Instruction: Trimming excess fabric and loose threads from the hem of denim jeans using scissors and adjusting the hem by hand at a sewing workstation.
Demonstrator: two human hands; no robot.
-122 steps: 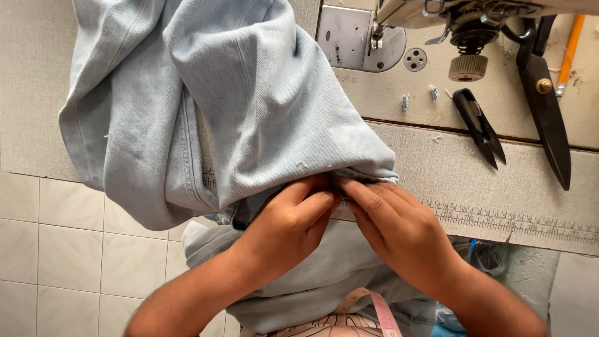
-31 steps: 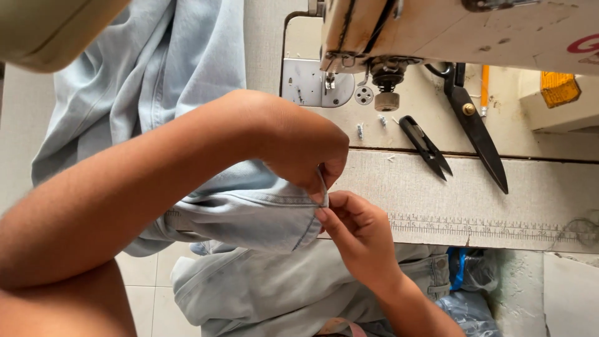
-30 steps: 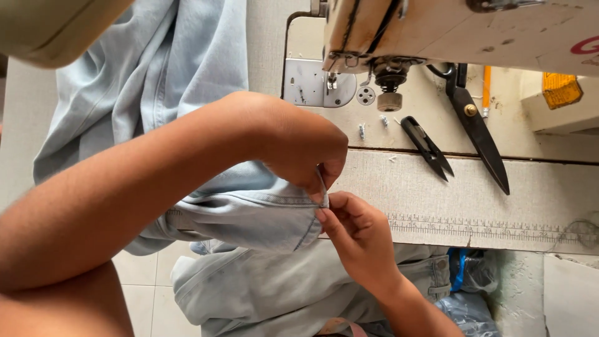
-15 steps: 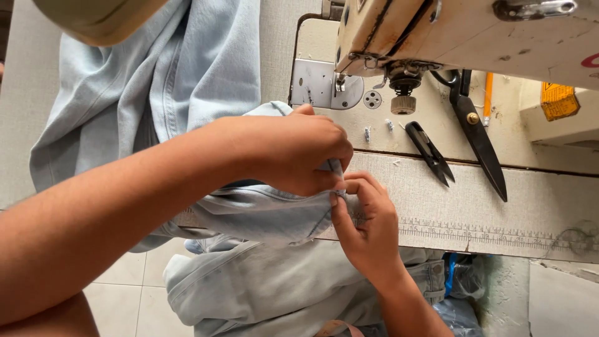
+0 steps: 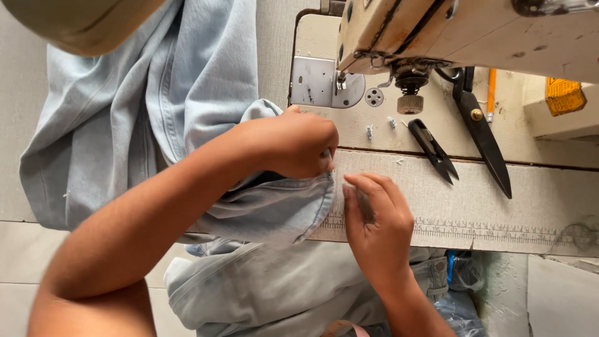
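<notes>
Your left hand (image 5: pixel 293 145) is pinching the light-blue denim hem (image 5: pixel 281 203) just below the sewing machine's needle plate (image 5: pixel 321 82); your right hand (image 5: pixel 377 221), fingers curled together, is touching the hem's edge.

Both forearms are bare, no sleeves showing; left hand (image 5: pixel 293 146) and right hand (image 5: pixel 377 218) carry no rings, no gloves.
</notes>
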